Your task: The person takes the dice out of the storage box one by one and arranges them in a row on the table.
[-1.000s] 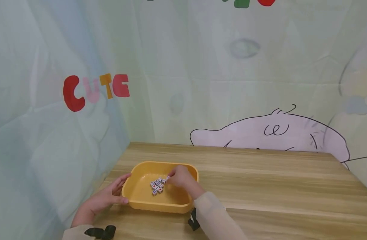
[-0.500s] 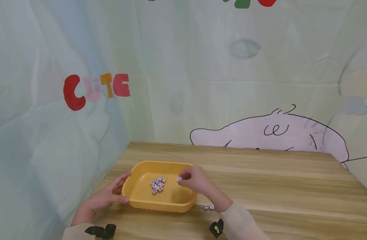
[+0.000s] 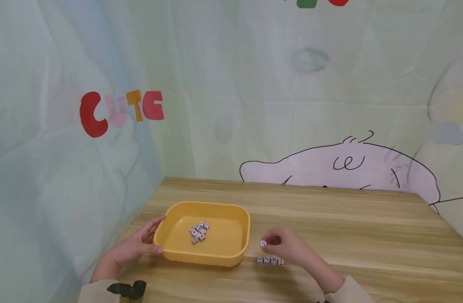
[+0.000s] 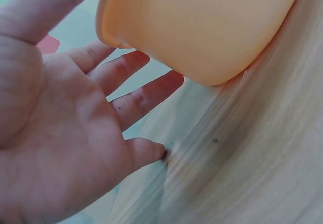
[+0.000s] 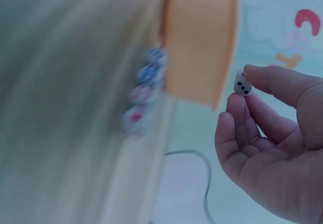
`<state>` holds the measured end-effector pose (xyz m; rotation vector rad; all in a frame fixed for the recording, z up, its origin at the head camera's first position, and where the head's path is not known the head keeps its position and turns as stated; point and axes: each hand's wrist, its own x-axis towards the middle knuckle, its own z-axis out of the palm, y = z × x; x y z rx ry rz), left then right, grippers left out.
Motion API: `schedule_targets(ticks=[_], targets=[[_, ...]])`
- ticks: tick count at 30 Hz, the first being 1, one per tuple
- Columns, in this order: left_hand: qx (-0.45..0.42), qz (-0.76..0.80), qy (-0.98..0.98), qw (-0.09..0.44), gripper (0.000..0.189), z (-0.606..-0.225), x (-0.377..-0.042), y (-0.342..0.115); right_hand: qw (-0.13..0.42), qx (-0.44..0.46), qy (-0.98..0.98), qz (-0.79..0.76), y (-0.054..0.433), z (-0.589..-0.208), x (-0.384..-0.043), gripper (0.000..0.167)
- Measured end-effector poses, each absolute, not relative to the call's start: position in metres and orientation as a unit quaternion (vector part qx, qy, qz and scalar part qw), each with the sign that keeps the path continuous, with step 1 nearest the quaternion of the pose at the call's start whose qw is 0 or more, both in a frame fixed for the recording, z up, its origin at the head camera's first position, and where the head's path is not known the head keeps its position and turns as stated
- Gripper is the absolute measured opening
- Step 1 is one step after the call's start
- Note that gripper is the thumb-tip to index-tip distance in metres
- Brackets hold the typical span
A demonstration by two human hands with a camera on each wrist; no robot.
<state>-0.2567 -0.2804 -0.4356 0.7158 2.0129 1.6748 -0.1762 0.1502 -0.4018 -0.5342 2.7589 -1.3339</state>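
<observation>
My right hand (image 3: 288, 245) pinches a white die (image 3: 263, 243) between thumb and fingertips, raised over the table to the right of the tray. Dark pips show on this die (image 5: 243, 85) in the right wrist view. Just below the hand in the head view, several dice stand in a short row (image 3: 270, 261) on the table. The yellow tray (image 3: 201, 259) holds a loose cluster of several more dice (image 3: 199, 232). At the tray's left end rests my left hand (image 3: 134, 247), its fingers (image 4: 151, 98) spread and mostly straight, fingertips at the tray's outer wall.
The wooden table (image 3: 352, 235) stretches to the right and behind the tray. A printed cloth (image 3: 223, 105) hangs along its back and left sides, close to the tray's left end.
My right hand took a die from the cluster, lifted it out over the tray's right rim and carried it to above the row. My left hand stayed at the tray.
</observation>
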Motion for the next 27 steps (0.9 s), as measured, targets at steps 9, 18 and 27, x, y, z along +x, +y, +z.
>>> schedule_targets(ticks=[9, 18, 27], targets=[[0.262, 0.594, 0.732, 0.207, 0.090, -0.435, -0.257, -0.280, -0.001, -0.156, 0.907, -0.392, 0.191, -0.425, -0.160, 0.005], [0.260, 0.592, 0.736, 0.201, 0.091, -0.435, -0.256, -0.281, 0.013, -0.155, 0.902, -0.403, 0.203, -0.430, -0.151, 0.007], [0.267, 0.595, 0.730, 0.204, 0.090, -0.436, -0.258, -0.281, 0.037, -0.140, 0.906, -0.399, 0.203, -0.431, -0.152, 0.009]])
